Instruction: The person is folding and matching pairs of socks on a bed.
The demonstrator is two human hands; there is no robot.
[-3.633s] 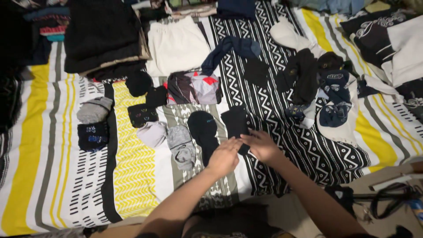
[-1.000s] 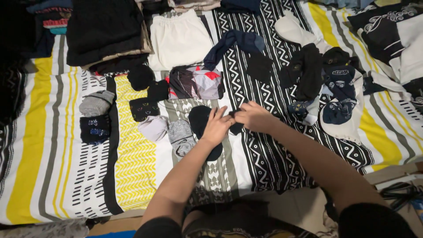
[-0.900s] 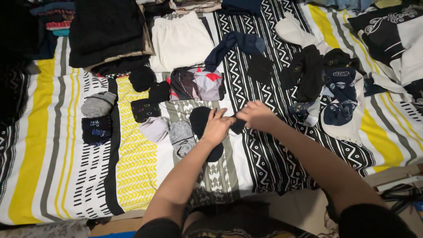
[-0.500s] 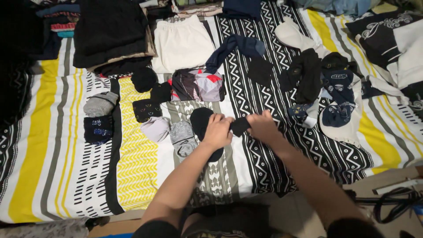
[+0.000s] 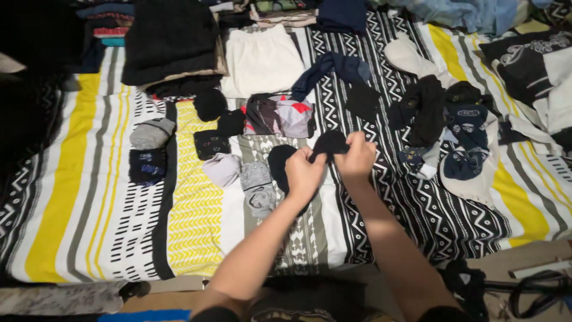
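Gripping black sock (image 5: 329, 144), both hands

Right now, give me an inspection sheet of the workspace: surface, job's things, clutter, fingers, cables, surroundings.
Surface: patterned bedspread, yellow, white and black stripes.
Job's things: black sock bunched between both hands; second black sock flat beneath the left hand.
Clutter: rolled grey socks, dark rolled pairs, unsorted sock heap, folded white garment, black folded stack.
Fingers: left hand and right hand both pinch the black sock.
Cables: black cord on the floor, lower right.
Surroundings: floor strip at the bed's near edge.
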